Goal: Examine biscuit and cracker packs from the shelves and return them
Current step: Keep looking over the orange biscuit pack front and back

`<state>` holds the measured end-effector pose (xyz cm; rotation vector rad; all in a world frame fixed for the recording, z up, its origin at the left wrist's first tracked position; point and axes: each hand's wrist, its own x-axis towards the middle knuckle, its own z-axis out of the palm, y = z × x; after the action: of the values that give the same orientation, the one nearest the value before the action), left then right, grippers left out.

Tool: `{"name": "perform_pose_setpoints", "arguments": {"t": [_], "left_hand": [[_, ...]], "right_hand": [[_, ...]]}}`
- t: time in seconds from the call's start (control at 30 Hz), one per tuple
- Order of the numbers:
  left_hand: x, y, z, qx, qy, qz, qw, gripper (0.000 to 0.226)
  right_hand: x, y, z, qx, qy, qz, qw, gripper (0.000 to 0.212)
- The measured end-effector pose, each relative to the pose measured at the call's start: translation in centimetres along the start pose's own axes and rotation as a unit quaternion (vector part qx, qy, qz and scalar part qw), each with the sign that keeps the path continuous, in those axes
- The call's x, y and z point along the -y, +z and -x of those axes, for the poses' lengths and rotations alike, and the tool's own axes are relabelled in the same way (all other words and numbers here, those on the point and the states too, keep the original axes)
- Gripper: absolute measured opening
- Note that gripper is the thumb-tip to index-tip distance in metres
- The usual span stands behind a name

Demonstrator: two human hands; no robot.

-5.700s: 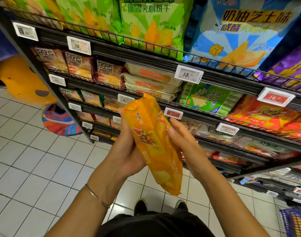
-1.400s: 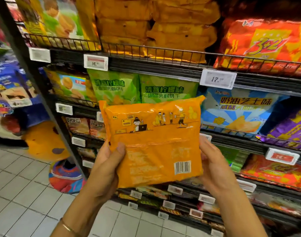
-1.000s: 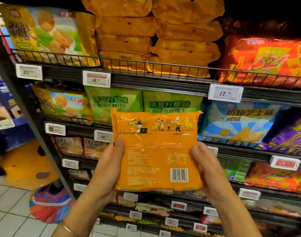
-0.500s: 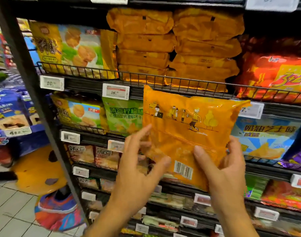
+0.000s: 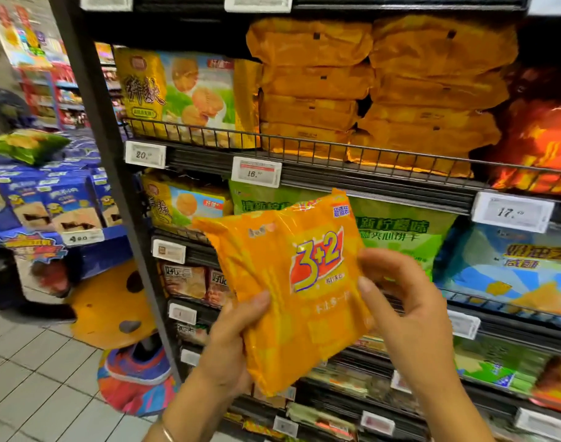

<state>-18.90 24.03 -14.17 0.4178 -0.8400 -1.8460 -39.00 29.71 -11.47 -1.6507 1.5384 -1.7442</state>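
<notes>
Both hands, left hand (image 5: 231,342) and right hand (image 5: 410,311), have fingers clamped on the orange 3+2 cracker pack (image 5: 292,288). Squeezing too hard could crush the crackers; a loosened grip might let the slick wrapper slip to the floor (image 5: 33,378).

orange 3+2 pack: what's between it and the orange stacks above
Head view: above the orange 3+2 pack come green packs, a price tag, then the railed shelf edge.
</notes>
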Motion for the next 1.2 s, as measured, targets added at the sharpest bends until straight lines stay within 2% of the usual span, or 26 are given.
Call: {"name": "perform_pose_setpoints", "arguments": {"t": [0.07, 0.13, 0.17, 0.27, 0.37, 0.5, 0.63, 0.73, 0.8, 0.9, 0.93, 1.03, 1.2], "left_hand": [[-1.0, -0.5, -0.1, 0.031, -0.006, 0.041, 0.999, 0.082], [-2.1, -0.5, -0.4, 0.062, 0.003, 0.054, 0.997, 0.076], [-2.5, -0.4, -0.6, 0.069, 0.006, 0.054, 0.996, 0.074], [-3.3, -0.3, -1.4, 0.077, -0.006, 0.055, 0.995, 0.074], [-3.7, -0.5, -2.1, 0.098, -0.019, 0.040, 0.994, 0.073], [-4.1, -1.0, -2.4, 0.102, -0.045, -0.007, 0.994, 0.071], [-4.6, -1.1, -3.2, 0.095, -0.056, -0.059, 0.992, 0.062], [-5.0, -1.0, -3.8, 0.054, -0.046, -0.139, 0.988, 0.023], [-5.1, -1.1, -3.8, 0.053, -0.032, -0.187, 0.980, 0.033], [-4.8, -1.0, -3.8, 0.029, -0.018, -0.250, 0.968, 0.103], [-4.5, -1.1, -3.9, 0.019, -0.001, -0.269, 0.963, 0.113], [-4.1, -1.4, -4.2, -0.001, 0.020, -0.273, 0.962, 0.109], [-4.0, -1.6, -4.5, -0.046, 0.014, -0.273, 0.961, 0.090]], "right_hand": [[-0.9, -0.7, -0.6, -0.041, 0.055, 0.060, 0.996, 0.061], [-1.1, -1.3, -1.1, 0.002, 0.139, -0.013, 0.990, 0.087], [-1.2, -1.4, -1.3, 0.042, 0.179, -0.080, 0.980, 0.091], [-1.2, -1.0, -1.7, 0.136, 0.247, -0.256, 0.925, 0.074], [-1.2, -0.7, -1.7, 0.144, 0.258, -0.324, 0.899, 0.068], [-0.9, -0.4, -2.1, 0.090, 0.233, -0.327, 0.911, 0.050], [-0.6, -0.2, -2.0, 0.060, 0.194, -0.319, 0.926, 0.047], [-0.4, 0.0, -2.1, 0.037, 0.183, -0.294, 0.937, 0.053], [-0.4, 0.0, -2.1, 0.037, 0.170, -0.271, 0.947, 0.058], [-0.5, 0.1, -1.9, 0.081, 0.137, -0.215, 0.964, 0.064], [-0.5, 0.1, -1.7, 0.105, 0.128, -0.199, 0.966, 0.068], [-0.2, 0.0, -1.5, 0.150, 0.110, -0.183, 0.965, 0.078], [0.8, 0.0, -1.9, 0.151, 0.081, -0.206, 0.963, 0.058]]}}
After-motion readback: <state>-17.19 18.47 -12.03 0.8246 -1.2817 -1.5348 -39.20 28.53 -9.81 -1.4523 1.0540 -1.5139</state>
